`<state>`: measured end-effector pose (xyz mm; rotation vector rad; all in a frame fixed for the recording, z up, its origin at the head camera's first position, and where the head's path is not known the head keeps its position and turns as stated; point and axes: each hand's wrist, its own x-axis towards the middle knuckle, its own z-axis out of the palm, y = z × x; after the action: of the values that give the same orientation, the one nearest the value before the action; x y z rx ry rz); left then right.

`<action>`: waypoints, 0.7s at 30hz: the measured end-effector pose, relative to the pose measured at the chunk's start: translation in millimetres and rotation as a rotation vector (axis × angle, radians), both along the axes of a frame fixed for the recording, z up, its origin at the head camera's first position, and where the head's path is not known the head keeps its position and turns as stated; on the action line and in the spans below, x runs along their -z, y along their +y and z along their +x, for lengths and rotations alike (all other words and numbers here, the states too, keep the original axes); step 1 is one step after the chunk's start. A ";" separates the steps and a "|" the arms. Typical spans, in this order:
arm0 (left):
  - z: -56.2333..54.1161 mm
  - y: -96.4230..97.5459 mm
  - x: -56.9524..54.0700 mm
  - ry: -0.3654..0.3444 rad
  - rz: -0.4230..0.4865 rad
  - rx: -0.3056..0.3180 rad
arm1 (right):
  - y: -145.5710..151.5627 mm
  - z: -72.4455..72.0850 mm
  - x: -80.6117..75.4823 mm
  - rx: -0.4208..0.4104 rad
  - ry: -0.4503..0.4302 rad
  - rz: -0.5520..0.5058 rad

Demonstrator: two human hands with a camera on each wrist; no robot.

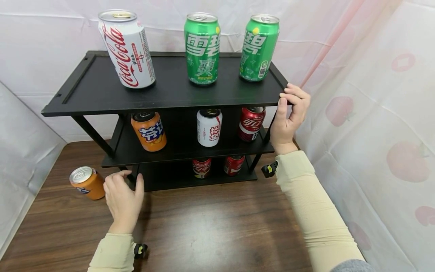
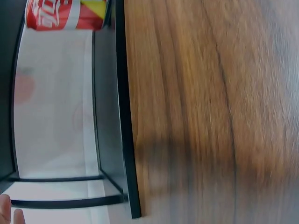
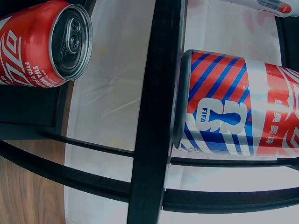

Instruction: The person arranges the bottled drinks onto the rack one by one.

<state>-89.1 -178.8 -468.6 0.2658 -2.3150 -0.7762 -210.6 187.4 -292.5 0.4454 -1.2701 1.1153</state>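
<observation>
A black three-tier rack stands on the table, with soda cans on its shelves. At the top shelf's right front corner my right hand grips the edge, fingers above and thumb at the front. My left hand is by the lower left end of the rack, thumb and fingers spread apart; whether it touches the rack cannot be told. Left of that hand, an orange Fanta can stands on the table. In the left wrist view only fingertips show, at the lower left corner.
On top stand a white Coca-Cola can and two green cans. The middle shelf holds an orange can, a white can and a red can. Two red cans sit below. Pale curtains surround the wooden table.
</observation>
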 end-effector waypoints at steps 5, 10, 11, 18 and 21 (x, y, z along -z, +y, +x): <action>-0.1 -11.0 -1.6 -0.004 -0.012 -0.024 | 0.0 -1.2 0.3 -0.001 0.006 -0.001; -0.8 -20.6 -3.3 -0.005 -0.037 -0.043 | -0.1 -2.2 0.6 0.001 0.016 -0.002; -1.1 -23.0 -3.6 -0.001 -0.045 -0.047 | -0.2 -2.3 0.7 0.002 0.016 -0.002; -5.2 -42.2 -4.7 0.018 -0.061 -0.096 | 0.7 -2.9 1.5 0.005 0.014 0.000; -6.6 -50.1 -3.6 0.038 -0.069 -0.111 | 1.2 -3.6 1.8 0.006 0.016 0.002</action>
<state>-95.7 -228.9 -465.1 0.3433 -2.2658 -0.6395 -214.2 188.6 -294.3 0.4510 -1.2578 1.1031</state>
